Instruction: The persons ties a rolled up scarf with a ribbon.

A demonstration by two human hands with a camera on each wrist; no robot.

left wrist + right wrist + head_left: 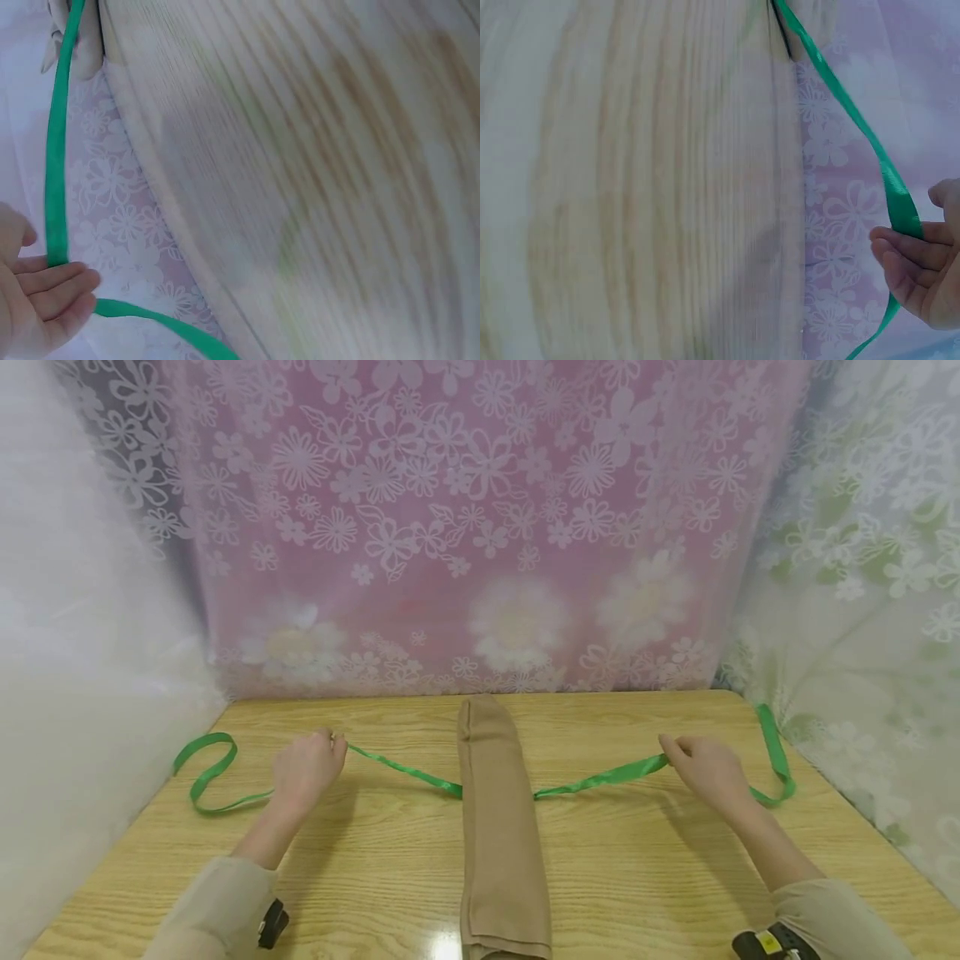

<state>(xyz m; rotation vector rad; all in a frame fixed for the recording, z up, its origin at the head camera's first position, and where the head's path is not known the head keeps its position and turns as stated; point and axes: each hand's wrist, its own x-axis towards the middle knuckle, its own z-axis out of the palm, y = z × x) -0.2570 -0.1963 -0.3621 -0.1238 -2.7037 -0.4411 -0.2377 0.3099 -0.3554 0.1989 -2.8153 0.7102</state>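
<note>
A long folded brown cloth (pixel 498 827) lies front to back down the middle of the table. Under it passes a green ribbon (pixel 600 779), coming out on both sides; the stretch beneath the cloth is hidden. My left hand (pixel 307 770) holds the ribbon off to the left, its fingers curled over the green band (pixel 56 180) in the left wrist view. On the other side, my right hand (pixel 708 777) grips the right length, and the ribbon (pixel 906 214) runs into its curled fingers in the right wrist view. Both lengths slope up from the cloth to the hands.
One loose ribbon end curls at the table's left edge, the other near the right edge. The wooden table (pixel 390 860) meets a pink flowered curtain (pixel 480 527) at the back. Pale sheets hang at the left and right sides.
</note>
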